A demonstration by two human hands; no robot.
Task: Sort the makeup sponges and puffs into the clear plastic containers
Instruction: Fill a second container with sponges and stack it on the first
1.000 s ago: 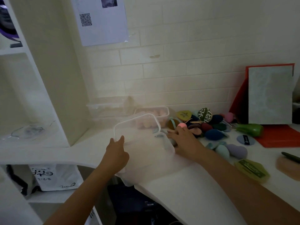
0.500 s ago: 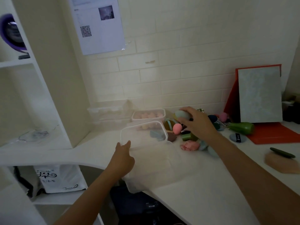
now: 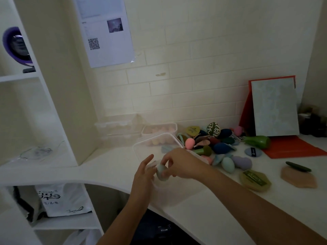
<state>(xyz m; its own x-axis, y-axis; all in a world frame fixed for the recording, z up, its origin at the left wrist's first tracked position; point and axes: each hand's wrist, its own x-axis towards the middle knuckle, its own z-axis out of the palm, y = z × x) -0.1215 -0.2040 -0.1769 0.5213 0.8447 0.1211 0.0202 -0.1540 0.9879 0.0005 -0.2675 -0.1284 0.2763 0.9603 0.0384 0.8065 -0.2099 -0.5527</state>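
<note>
A clear plastic container (image 3: pixel 141 145) stands open on the white counter's front edge. Over it my right hand (image 3: pixel 182 163) pinches a pale teal egg-shaped sponge (image 3: pixel 161 172). My left hand (image 3: pixel 144 174) is beside the sponge with fingers spread, its fingertips near or touching it. A pile of coloured sponges and puffs (image 3: pixel 212 140) lies just right of the container. Behind it a second clear container (image 3: pixel 174 127) holds pink and yellow sponges.
More clear containers (image 3: pixel 115 124) are stacked at the wall to the left. A green bottle (image 3: pixel 258 141), a red folder (image 3: pixel 292 147) with a leaning board, a beige puff (image 3: pixel 299 177) and an olive puff (image 3: pixel 254 178) lie to the right. Shelves stand at the left.
My right hand took a pale teal sponge from the pile and carried it left over the near container. My left hand left the container's rim and rose beside the sponge.
</note>
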